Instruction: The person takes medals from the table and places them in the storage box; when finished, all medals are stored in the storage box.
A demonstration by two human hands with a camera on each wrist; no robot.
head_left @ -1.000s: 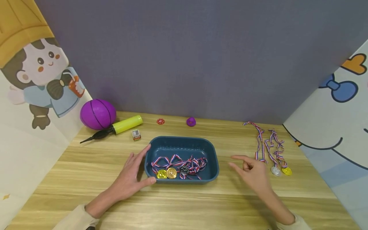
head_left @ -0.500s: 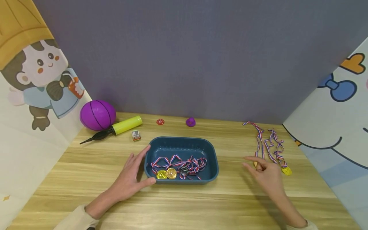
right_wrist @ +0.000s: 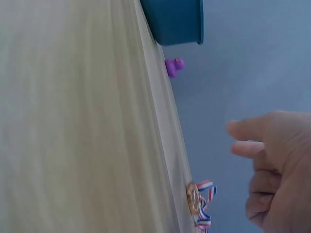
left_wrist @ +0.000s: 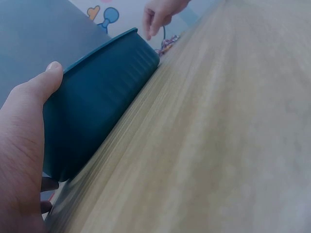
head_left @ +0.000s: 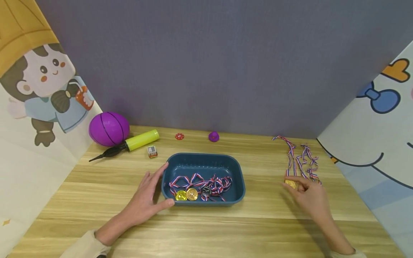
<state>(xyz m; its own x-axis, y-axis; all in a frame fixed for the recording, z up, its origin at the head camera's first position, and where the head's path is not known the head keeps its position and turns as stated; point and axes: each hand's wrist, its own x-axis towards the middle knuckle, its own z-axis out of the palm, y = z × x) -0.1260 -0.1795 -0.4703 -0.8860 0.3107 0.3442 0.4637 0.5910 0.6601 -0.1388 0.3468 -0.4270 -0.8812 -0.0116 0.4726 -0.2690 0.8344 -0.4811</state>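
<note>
My left hand (head_left: 145,199) rests against the left end of a dark blue plastic basin (head_left: 238,195), thumb at the near corner and fingertips at the far one. Inside the basin lie a yellow medal (head_left: 181,195), a gold medal (head_left: 192,194) and a black medal (head_left: 206,191) with tangled striped ribbons (head_left: 222,184). To the right, my right hand (head_left: 311,199) hovers over another gold medal (head_left: 290,184), index finger and thumb apart, other fingers curled. The right wrist view shows that gold medal (right_wrist: 193,199) below the fingertips, not held. Two more medals are hidden behind the right hand.
Striped ribbons (head_left: 308,157) spread beyond the right hand. Along the back stand a purple ball (head_left: 109,129), a yellow hand pump (head_left: 142,140), a small box (head_left: 152,151), a red chip (head_left: 179,136) and a small purple object (head_left: 213,136). A grey panel (head_left: 209,71) rises behind.
My right hand has moved right, from beside the basin to over the gold medal, and now covers the silver and yellow medals. The left hand and the basin stay in place.
</note>
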